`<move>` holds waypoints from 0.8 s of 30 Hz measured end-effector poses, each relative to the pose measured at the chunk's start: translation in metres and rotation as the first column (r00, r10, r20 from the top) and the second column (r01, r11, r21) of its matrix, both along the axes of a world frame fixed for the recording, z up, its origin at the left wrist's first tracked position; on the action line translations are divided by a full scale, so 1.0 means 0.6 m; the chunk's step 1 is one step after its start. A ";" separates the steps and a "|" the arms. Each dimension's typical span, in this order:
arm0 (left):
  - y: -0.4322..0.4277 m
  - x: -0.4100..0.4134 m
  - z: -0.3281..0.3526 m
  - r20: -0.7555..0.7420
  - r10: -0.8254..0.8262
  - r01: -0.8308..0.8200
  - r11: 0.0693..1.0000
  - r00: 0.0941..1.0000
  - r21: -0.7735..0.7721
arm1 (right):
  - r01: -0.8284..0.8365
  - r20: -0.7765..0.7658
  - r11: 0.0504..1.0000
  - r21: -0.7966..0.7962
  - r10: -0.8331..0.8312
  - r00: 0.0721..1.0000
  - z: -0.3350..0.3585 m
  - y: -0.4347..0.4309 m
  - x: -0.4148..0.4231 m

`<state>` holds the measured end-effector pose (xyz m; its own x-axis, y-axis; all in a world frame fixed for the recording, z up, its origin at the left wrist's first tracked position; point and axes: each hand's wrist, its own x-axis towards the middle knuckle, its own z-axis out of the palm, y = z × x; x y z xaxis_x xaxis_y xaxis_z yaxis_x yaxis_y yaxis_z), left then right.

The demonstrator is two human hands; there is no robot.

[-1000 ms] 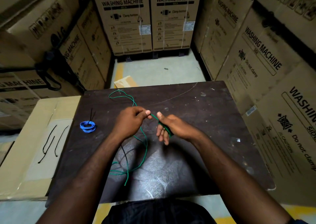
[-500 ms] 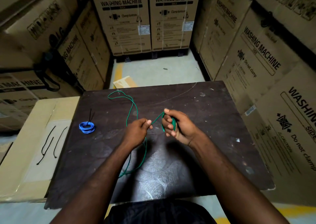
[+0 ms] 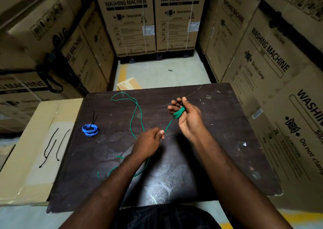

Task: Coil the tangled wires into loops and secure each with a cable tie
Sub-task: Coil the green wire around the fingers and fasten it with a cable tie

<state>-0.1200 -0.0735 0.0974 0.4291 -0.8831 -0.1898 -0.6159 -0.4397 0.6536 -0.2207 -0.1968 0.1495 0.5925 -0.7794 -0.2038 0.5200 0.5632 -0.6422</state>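
Observation:
A green wire (image 3: 134, 117) trails in loose curves over the dark table (image 3: 218, 141). Several turns of it are wound round the fingers of my right hand (image 3: 187, 118), which is raised palm up with the fingers fairly straight. My left hand (image 3: 148, 141) pinches the taut stretch of wire just below and left of the right hand. A blue wire coil (image 3: 90, 129) with a black cable tie on it lies at the table's left side.
Three loose black cable ties (image 3: 52, 145) lie on a flat cardboard box (image 3: 35, 176) left of the table. Stacked washing machine cartons (image 3: 262, 63) wall in the space on three sides. A cardboard scrap (image 3: 128, 84) lies on the floor beyond the table.
My right hand has lifted away from me and turned palm up, with more green turns round its fingers. The left hand fed the wire, and the loose loops on the table shrank.

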 end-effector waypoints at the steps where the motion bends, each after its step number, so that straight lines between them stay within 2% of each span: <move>1: 0.002 -0.005 0.001 0.001 -0.054 0.054 0.999 0.999 0.007 | 0.029 -0.020 0.998 -0.048 -0.030 0.999 -0.006 0.000 0.005; 5: 0.009 -0.020 0.015 0.046 -0.250 0.249 0.968 0.967 0.015 | 0.066 -0.162 0.975 -0.210 -0.102 0.982 -0.032 0.001 0.013; 10: 0.014 -0.011 0.050 0.140 -0.327 0.332 0.943 0.935 -0.012 | -0.074 -0.368 0.928 -0.364 -0.070 0.927 -0.066 0.003 0.012; 14: 0.016 -0.002 0.092 0.135 -0.408 0.409 0.912 0.903 0.026 | -0.191 -0.495 0.885 -0.425 -0.050 0.867 -0.087 0.005 0.016; 19: 0.014 0.017 0.127 0.221 -0.364 0.370 0.929 0.905 0.017 | -0.328 -0.580 0.824 -0.462 -0.001 0.815 -0.100 0.011 0.008; 24: 0.003 0.050 0.150 0.293 -0.253 0.263 0.965 0.922 0.007 | -0.544 -0.631 0.709 -0.448 0.180 0.755 -0.097 0.026 0.003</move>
